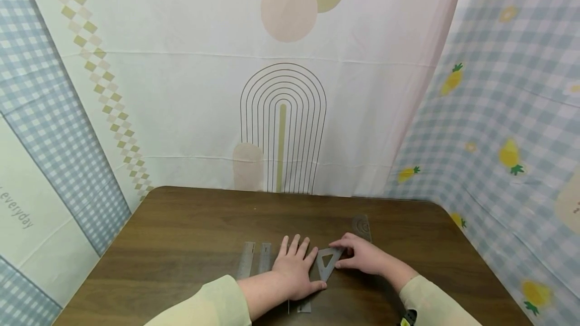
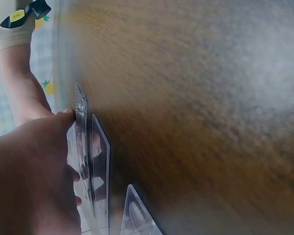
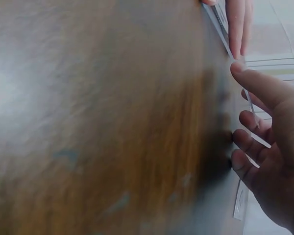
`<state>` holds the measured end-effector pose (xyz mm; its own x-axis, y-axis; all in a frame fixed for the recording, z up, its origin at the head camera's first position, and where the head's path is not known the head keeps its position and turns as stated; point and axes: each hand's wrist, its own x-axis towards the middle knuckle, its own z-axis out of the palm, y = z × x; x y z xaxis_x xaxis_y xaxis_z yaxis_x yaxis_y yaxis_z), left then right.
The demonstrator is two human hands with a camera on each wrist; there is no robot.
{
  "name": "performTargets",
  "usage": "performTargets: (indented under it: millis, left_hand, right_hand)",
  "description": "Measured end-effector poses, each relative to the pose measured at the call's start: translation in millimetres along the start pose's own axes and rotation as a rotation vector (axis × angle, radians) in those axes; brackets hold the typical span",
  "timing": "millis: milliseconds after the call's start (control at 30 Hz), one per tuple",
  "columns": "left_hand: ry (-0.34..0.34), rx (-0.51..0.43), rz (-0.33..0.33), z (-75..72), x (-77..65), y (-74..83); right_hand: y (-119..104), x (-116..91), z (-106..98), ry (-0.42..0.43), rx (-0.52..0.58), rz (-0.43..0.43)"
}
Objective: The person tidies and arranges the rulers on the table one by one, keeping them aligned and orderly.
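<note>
My left hand (image 1: 294, 270) lies palm down with its fingers spread, over a clear ruler (image 1: 304, 308) whose near end shows below the palm. In the left wrist view, the thumb of that hand touches the edge of a ruler (image 2: 81, 117). Just to the right of it is a clear triangular set square (image 1: 327, 261) with a cut-out in its middle. Thumb and fingers of my right hand (image 1: 360, 255) pinch its right corner; the right wrist view shows the set square (image 3: 250, 100) edge-on between them.
Two more clear rulers, one outer (image 1: 246, 259) and one inner (image 1: 265, 257), lie left of the left hand. Behind the right hand lies a clear plastic piece (image 1: 361, 225) with curved lines. The brown wooden table (image 1: 190, 230) ends at a patterned curtain (image 1: 190, 114).
</note>
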<state>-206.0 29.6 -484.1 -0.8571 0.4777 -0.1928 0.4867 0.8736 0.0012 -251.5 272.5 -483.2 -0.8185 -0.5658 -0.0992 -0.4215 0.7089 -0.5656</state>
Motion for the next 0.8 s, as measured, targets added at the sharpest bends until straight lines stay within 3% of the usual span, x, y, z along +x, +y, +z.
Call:
performTargets:
  millis: [433, 800]
  left_hand:
    - [0.054, 0.027, 0.043, 0.7, -1.1, 1.4]
    - [0.089, 0.019, 0.105, 2.4, 1.3, -0.2]
  right_hand:
    - [5, -20, 6, 0.117, -0.051, -0.006]
    - [5, -34, 15, 0.216, -0.102, 0.048]
